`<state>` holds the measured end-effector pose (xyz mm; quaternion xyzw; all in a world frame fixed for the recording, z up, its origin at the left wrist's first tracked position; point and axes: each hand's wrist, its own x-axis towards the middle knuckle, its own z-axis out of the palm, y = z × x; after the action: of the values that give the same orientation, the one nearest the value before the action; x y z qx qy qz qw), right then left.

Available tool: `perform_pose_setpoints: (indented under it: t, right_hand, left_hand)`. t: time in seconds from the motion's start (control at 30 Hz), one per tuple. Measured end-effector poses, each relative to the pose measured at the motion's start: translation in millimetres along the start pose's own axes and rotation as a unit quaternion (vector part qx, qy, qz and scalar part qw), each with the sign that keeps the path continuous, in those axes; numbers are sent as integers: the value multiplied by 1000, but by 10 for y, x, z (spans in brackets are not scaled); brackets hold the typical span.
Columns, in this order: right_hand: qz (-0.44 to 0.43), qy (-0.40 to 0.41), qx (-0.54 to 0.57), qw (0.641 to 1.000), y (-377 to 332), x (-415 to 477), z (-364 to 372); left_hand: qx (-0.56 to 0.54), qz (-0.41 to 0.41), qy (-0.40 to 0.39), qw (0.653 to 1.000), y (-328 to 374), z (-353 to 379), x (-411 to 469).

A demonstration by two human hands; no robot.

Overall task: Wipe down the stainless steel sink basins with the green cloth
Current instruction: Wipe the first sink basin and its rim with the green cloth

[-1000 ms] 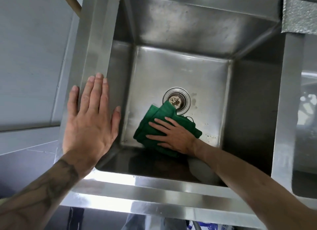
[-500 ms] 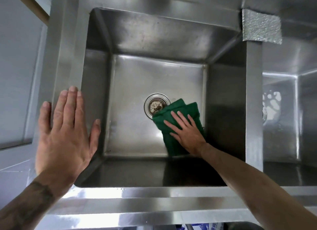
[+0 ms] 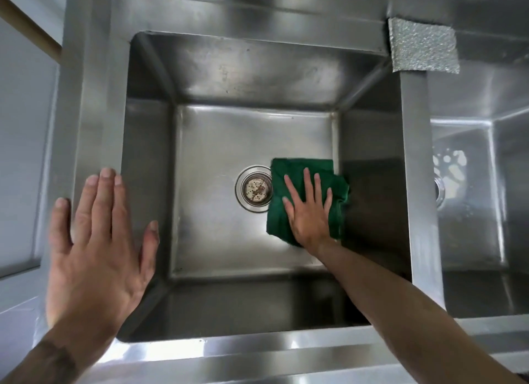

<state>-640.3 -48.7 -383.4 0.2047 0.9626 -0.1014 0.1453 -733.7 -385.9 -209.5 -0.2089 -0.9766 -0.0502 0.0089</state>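
The right hand lies flat on the green cloth, fingers straight and spread, pressing it to the floor of the sink basin rather than clutching it. The cloth (folded, rumpled along its right edge) sits just right of the drain, touching its ring. Well left of the drain, the left hand rests palm down on the basin's rim, fingers straight, holding nothing. Right of the drain, past a steel divider, lies a second basin.
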Motion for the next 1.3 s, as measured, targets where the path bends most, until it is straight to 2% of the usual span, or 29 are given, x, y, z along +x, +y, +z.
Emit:
perform_pose_setpoints:
  t: [0.1, 0.23, 0.33, 0.47, 0.6, 0.8, 0.9, 1.07, 1.13, 1.2, 1.3]
  right_hand:
    - [34, 28, 22, 999, -44, 188, -3]
    - [-10, 8, 9, 1000, 71, -124, 35]
    - [-26, -22, 11, 999, 134, -190, 6]
    - [7, 18, 25, 1000, 51, 339, -118]
    - [38, 13, 42, 998, -61, 1128, -410]
    - [45, 63, 28, 997, 45, 540, -168]
    - [87, 76, 57, 992, -28, 625, -123]
    - [207, 128, 118, 963, -596, 1112, -160]
    - [176, 118, 135, 968, -872, 1210, -174]
    - [83, 100, 128, 983, -1026, 1211, -144]
    - [-31, 110, 107, 988, -799, 1182, -123]
  left_hand:
    - [0, -4, -22, 1000, -52, 86, -25]
    - [10, -9, -48, 999, -103, 128, -48]
    - [49, 38, -91, 994, -164, 142, -78]
    - [0, -11, -26, 1000, -28, 53, -8]
    - [0, 0, 0, 1000, 24, -18, 16]
    - [0, -9, 13, 1000, 57, -57, 35]
    - [9, -5, 21, 1000, 55, -39, 28]
    - [33, -4, 2, 999, 68, -88, 22]
    - [44, -4, -6, 999, 76, -104, 27]
    - [50, -6, -5, 999, 80, -105, 30]
    - [50, -2, -2, 999, 76, -104, 30]
